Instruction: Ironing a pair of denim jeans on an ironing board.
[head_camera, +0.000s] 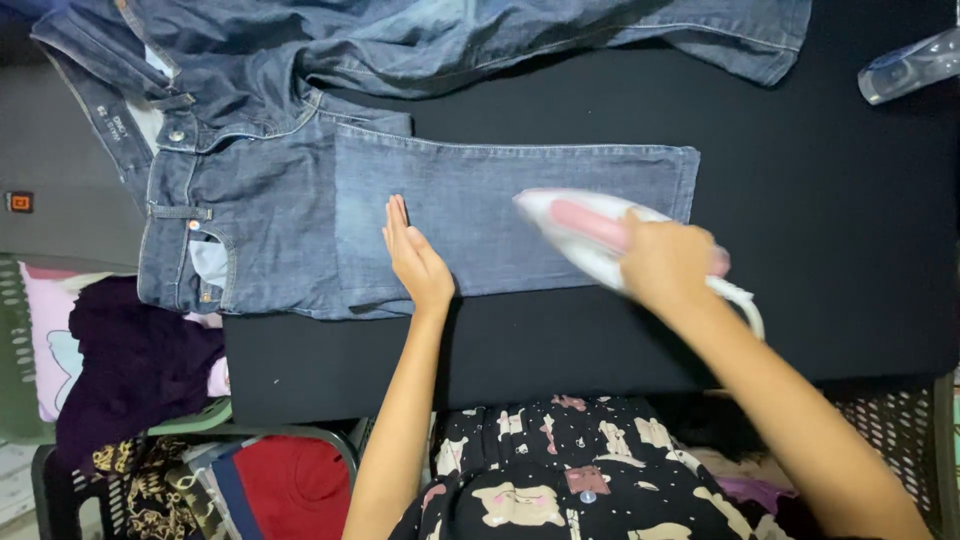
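A pair of blue jeans (300, 200) was spread across a black-covered desk (820, 220), its waistband toward the left edge and one leg (510, 210) laid flat along the middle of the surface. The other leg was thrown back across the far side of the desk. A pink and white iron (590, 235) was pressed on the flat leg near its hem, and its handle was enclosed by the right hand (665, 262), the grip clamped around it with fingers curled. The iron was blurred, so its finer details could not be told. The left hand (412, 258) was laid flat on the denim just left of the iron, fingers together and extended, palm down, with nothing held in it. The two hands were kept apart, with bare denim between them.

At the far right corner of the desk, a clear plastic bottle (910, 65) was seen lying on its side, partly cut off by the frame. Below the near edge, a patterned dark garment (560, 470) worn by the person was visible. To the left, a basket (60, 480) of mixed clothing was shown, with a dark purple item (130, 370) and a red one (295, 485) among its contents.
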